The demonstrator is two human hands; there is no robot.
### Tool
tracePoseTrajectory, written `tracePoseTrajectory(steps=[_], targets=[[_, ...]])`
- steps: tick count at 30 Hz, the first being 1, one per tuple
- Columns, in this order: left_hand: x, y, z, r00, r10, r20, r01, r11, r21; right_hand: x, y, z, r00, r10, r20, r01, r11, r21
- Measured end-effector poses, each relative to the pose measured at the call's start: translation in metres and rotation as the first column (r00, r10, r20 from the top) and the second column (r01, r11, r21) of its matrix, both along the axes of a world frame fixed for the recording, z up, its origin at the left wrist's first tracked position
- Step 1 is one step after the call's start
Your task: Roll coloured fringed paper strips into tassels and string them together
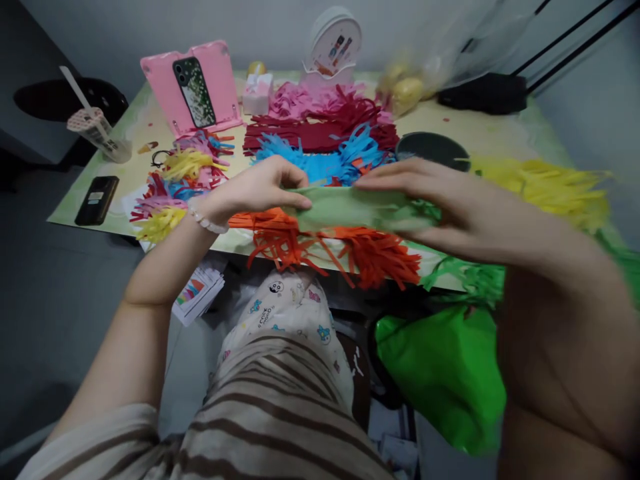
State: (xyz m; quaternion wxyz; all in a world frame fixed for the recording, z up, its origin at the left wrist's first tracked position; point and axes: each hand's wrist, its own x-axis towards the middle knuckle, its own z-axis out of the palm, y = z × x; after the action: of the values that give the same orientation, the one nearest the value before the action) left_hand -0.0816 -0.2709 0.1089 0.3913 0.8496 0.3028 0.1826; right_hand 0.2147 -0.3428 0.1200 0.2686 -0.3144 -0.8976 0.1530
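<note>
My left hand (265, 187) pinches the left end of a light green fringed strip (340, 208) between thumb and fingers. At the strip's other end, the fingers and thumb of my right hand (440, 203) close round it, partly smeared by motion. The strip is stretched level above the table edge. Behind it lie blue fringed strips (280, 150) and dark red fringed strips (280, 133). Orange fringed strips (385, 257) hang over the front edge just below my hands.
A pink tablet case (155, 87) stands at the back left of the table. Yellow fringe (545, 193) and green fringe (470, 277) lie to the right. A phone (97, 200) and a plastic cup (107, 137) are at the left. A bright green bag (445, 380) hangs below.
</note>
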Motion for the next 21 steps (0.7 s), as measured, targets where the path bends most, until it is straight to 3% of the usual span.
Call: tracePoseTrajectory(steps=[3, 6, 10, 12, 16, 21], targets=[[0.001, 0.005, -0.008, 0.998, 0.062, 0.011, -0.063, 0.993, 0.099, 0.003, 0.013, -0.002, 0.998, -0.055, -0.014, 0.051, 0.982, -0.182], [0.005, 0.008, -0.018, 0.987, 0.149, 0.054, -0.157, 0.968, 0.194, -0.009, 0.027, -0.010, 0.978, -0.207, 0.036, 0.210, 0.971, -0.118], [0.008, 0.008, -0.016, 0.989, 0.145, 0.023, -0.146, 0.954, 0.263, -0.027, 0.034, -0.012, 0.964, -0.232, 0.131, 0.236, 0.972, -0.017], [0.006, 0.007, -0.009, 0.993, 0.116, -0.017, -0.109, 0.962, 0.249, -0.033, 0.032, -0.007, 0.952, -0.247, 0.183, 0.244, 0.969, 0.038], [0.002, 0.009, 0.006, 0.991, 0.050, -0.120, -0.038, 0.994, 0.098, -0.039, 0.026, 0.011, 0.895, -0.267, 0.357, 0.251, 0.964, 0.090], [0.005, 0.013, 0.006, 0.986, 0.148, -0.078, -0.145, 0.989, 0.039, -0.045, 0.028, 0.023, 0.849, -0.319, 0.421, 0.329, 0.943, 0.051]])
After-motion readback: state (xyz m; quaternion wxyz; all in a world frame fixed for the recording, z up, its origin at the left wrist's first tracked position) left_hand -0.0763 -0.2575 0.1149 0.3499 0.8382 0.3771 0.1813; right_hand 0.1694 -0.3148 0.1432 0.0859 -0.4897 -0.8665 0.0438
